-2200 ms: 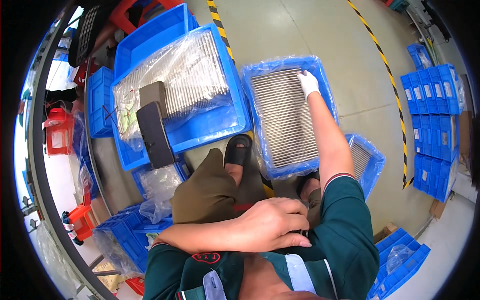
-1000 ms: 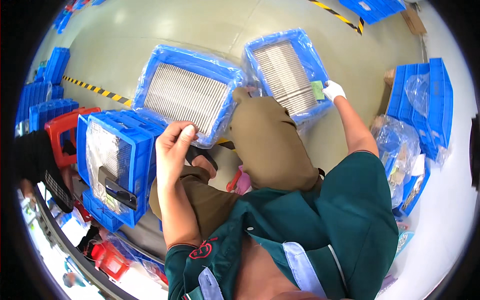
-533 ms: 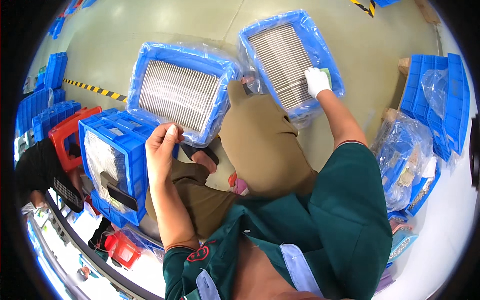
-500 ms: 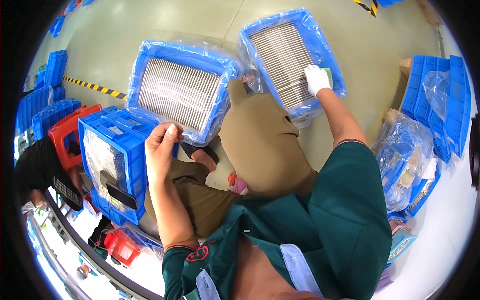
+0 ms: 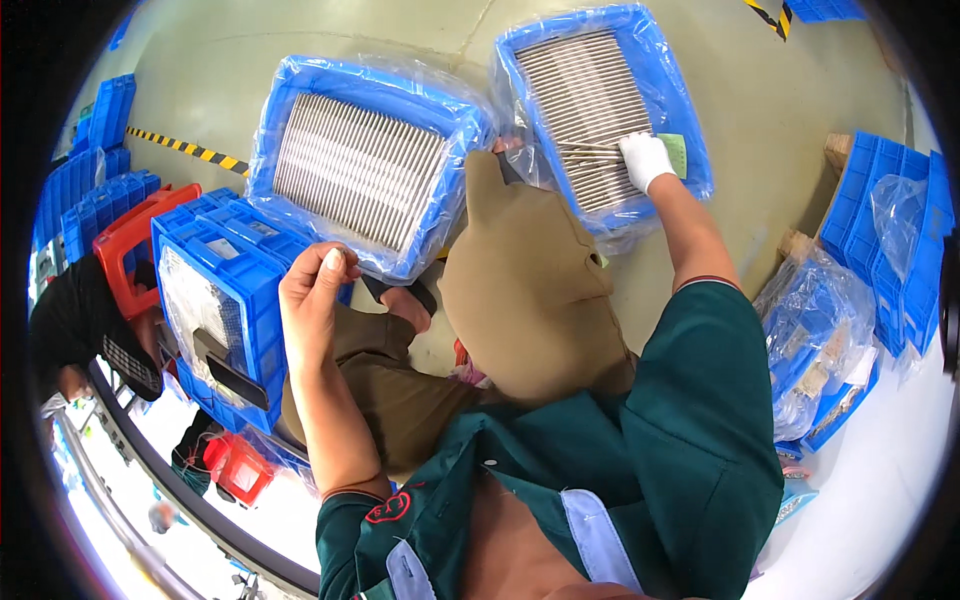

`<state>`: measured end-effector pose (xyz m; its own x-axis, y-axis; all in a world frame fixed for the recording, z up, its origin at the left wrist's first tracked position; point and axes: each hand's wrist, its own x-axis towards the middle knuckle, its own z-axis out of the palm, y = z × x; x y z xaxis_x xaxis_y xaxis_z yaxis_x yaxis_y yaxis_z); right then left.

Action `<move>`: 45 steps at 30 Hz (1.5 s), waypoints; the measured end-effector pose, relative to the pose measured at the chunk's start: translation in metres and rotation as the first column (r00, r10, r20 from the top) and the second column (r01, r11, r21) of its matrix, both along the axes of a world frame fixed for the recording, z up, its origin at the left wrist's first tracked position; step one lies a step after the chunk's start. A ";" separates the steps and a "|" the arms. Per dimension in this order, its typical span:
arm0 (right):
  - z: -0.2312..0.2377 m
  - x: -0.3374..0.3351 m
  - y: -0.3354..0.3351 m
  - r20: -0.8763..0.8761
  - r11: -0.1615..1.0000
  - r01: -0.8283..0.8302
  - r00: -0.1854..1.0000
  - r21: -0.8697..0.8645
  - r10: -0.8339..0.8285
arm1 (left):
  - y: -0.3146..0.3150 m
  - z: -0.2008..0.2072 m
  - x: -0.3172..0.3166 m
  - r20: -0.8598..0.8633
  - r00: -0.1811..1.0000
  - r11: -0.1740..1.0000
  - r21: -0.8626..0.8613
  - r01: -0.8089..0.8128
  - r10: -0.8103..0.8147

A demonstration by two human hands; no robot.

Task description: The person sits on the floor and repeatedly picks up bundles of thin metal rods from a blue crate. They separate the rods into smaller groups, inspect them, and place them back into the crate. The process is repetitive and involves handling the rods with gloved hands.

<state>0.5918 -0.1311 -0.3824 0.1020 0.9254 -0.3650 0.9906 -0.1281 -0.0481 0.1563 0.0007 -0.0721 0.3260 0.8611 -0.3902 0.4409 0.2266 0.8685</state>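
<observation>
My right hand, in a white glove, is closed on the ends of a few thin metal rods in the right blue crate. These rods lie slightly askew across the row of grey metal rods beneath. A green slip rests beside the glove, against the crate's side. My bare left hand is raised by the near corner of the left blue crate, thumb pressed to the curled fingers. Whether something small sits in that pinch is hidden. Closely packed rods fill the left crate.
Clear plastic film lines both crates. Stacked blue crates with a dark phone-like object stand at my left, near a red stool and another person in black. Plastic-wrapped crates stand at right.
The gloved right hand has closed on a few rods, which now lie askew to the row. My left hand stays pinched, nearly in place. The whole view has shifted slightly.
</observation>
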 end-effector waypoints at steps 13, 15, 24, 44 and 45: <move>0.032 -0.017 -0.018 -0.185 0.942 0.137 0.962 -0.308 -0.200 | -0.004 0.009 -0.003 0.037 0.999 0.999 0.042 0.025 -0.026; 0.034 -0.021 -0.020 -0.195 0.942 0.188 0.949 -0.278 -0.247 | -0.005 0.012 -0.003 0.062 0.998 0.999 0.033 0.006 -0.008; 0.036 -0.051 -0.053 -0.296 0.858 0.479 0.805 -0.187 -0.514 | -0.006 0.026 -0.023 0.156 0.986 0.996 0.058 -0.061 0.051; 0.386 -0.287 0.117 -0.876 0.923 0.259 0.461 0.283 0.139 | 0.025 0.055 -0.092 0.832 0.417 0.891 -0.184 -0.415 0.366; 0.391 -0.303 0.117 -0.871 0.933 0.228 0.469 0.279 0.146 | 0.026 0.056 -0.098 0.860 0.357 0.883 -0.196 -0.426 0.363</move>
<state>0.2891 -0.0139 0.0087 -0.0528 0.9984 0.0222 0.3947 0.0413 -0.9179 0.0581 0.0270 -0.0160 0.0743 0.9946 -0.0719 -0.6609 0.1030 0.7433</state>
